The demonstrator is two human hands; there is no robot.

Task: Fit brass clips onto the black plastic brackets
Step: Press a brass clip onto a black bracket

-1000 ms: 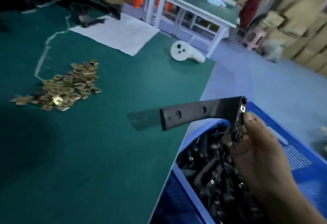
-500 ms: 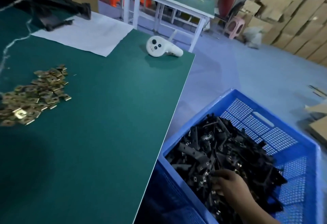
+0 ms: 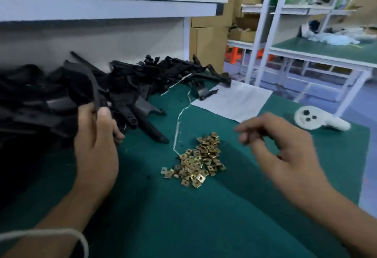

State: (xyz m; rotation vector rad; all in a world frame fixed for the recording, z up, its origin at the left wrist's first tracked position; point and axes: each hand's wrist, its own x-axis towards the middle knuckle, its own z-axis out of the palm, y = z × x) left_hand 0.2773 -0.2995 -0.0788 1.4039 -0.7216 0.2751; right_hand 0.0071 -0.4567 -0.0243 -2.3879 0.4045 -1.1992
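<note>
On the green bench mat (image 3: 204, 227), head view: a loose heap of brass clips (image 3: 196, 161) lies near centre, square stamped pieces with holes, well apart from either hand. Far left, a large tangled pile of black plastic brackets (image 3: 142, 78) runs along the back of the bench under a white shelf (image 3: 102, 7). Left hand (image 3: 95, 147) is at the near edge of that pile, thumb and fingers pinching one curved black bracket (image 3: 94, 86) that rises out of the grip; blur hides whether a clip sits on it. Right hand (image 3: 285, 147) hovers over the mat to the right of the clips, fingers loosely curled, holding nothing, motion-blurred. A white string (image 3: 179, 119) trails from the bracket pile down to the far edge of the clip heap. Far right of the heap, a white sheet of paper (image 3: 234, 100) lies flat; beyond it a white handheld controller (image 3: 312, 118) rests near the mat's right edge. A pale cord (image 3: 51, 233) loops round the left wrist.
</note>
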